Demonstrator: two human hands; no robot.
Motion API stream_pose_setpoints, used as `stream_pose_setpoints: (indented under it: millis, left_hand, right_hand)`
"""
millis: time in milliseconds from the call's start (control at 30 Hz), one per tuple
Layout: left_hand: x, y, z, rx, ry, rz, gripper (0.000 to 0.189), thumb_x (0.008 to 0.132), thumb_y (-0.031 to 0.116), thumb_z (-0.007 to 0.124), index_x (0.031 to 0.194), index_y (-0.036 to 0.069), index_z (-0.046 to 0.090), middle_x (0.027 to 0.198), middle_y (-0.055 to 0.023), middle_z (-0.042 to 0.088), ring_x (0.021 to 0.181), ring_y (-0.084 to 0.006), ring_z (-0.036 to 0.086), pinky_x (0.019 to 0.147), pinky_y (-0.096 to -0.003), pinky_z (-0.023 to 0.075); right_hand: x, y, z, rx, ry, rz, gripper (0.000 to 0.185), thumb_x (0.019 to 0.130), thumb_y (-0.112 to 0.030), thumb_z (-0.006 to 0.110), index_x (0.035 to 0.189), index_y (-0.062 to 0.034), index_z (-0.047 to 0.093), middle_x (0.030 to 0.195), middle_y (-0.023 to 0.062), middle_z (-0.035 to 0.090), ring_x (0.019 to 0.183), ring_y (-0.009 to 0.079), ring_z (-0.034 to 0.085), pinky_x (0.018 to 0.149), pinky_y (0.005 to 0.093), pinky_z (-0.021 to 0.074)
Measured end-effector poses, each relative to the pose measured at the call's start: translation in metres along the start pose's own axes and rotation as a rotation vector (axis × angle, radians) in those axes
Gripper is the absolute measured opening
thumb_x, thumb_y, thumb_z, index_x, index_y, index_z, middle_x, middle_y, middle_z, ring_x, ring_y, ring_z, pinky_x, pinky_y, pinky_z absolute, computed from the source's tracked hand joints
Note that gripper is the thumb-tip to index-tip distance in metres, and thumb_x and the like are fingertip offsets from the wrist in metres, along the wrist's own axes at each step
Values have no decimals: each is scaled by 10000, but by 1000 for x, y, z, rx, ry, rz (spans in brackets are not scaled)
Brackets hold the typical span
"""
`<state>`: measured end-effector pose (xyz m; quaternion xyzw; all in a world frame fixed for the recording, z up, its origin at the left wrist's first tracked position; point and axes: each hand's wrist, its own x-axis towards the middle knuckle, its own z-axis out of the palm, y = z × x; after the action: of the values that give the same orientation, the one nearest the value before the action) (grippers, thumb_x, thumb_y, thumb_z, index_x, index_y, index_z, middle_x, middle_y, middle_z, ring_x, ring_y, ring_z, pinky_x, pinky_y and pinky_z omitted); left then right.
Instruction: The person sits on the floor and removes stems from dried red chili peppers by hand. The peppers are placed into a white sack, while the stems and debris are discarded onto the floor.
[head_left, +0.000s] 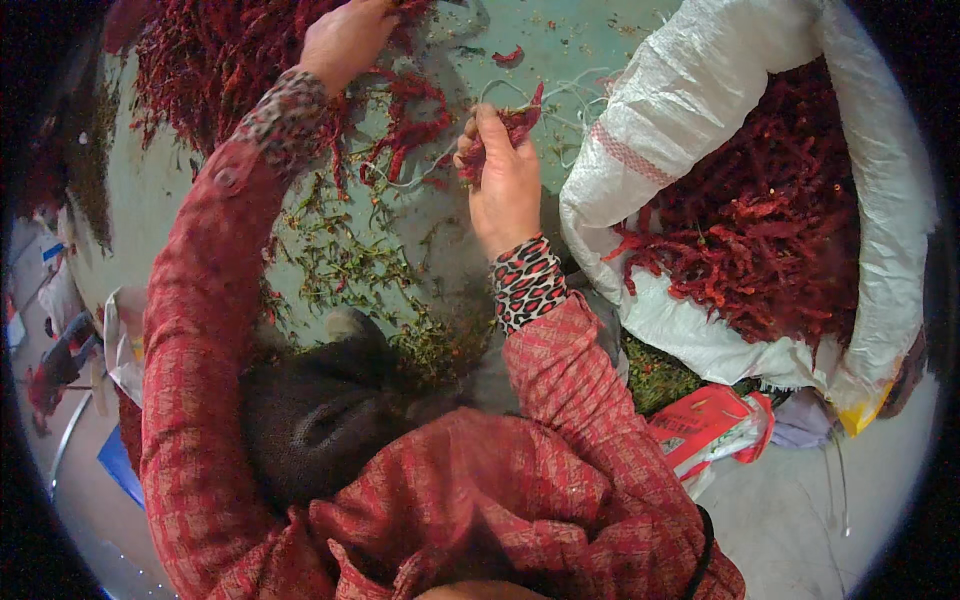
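My right hand (506, 172) is closed around a few dried red chillies (528, 120), whose tips stick out past the thumb and fingers. Thin pale string (416, 182) trails near that hand. At the top edge, my left hand (349, 45) reaches to the side of a large heap of dried red chillies (225, 67); its fingertips are cut off or hidden, so its grip is unclear. Between the hands lie some loose chillies (420, 112). Green stems and debris (360, 259) are scattered below them.
To the right stands a white woven sack (675, 97), its rim rolled back, holding many dried chillies (757, 225). Beside its base are a red printed packet (705, 427) and greenish plant scraps (656, 371). More tangled string (574, 97) lies by the sack.
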<state>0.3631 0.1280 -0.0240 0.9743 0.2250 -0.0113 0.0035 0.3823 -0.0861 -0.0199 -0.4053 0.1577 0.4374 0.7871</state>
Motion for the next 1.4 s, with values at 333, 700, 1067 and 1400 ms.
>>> stream_pose_setpoints:
  millis: [333, 700, 1067, 1400]
  left_hand:
    - [-75, 58, -53, -926, -586, -47, 169, 807, 165, 499, 855, 8, 539, 604, -69, 530, 539, -136, 519, 500, -269, 413]
    - [-64, 85, -61, -963, -583, 66, 173, 829, 185, 467, 823, 21, 523, 583, -65, 504, 473, -163, 488, 470, -285, 423]
    - [-5, 75, 8, -414, -57, 294, 159, 780, 151, 511, 856, 12, 530, 751, -162, 540, 713, -310, 543, 625, -374, 432]
    - [-20, 89, -5, -789, -254, 236, 177, 781, 139, 521, 896, 6, 531, 796, -149, 539, 746, -269, 551, 663, -335, 438]
  right_hand:
    - [-4, -9, 5, -142, -56, -19, 150, 787, -206, 595, 834, -66, 569, 707, -44, 517, 621, 45, 451, 535, 194, 365]
    - [3, -20, -1, 3, 162, -147, 163, 818, -216, 545, 787, -64, 496, 656, -14, 476, 559, 75, 435, 496, 210, 364]
    - [10, -12, -9, -195, 213, -198, 148, 797, -153, 541, 861, -20, 545, 764, 28, 557, 682, 102, 511, 570, 243, 406]
    - [14, -6, -10, -75, 210, -185, 167, 799, -205, 563, 829, -41, 560, 705, -2, 536, 592, 83, 483, 519, 228, 385]
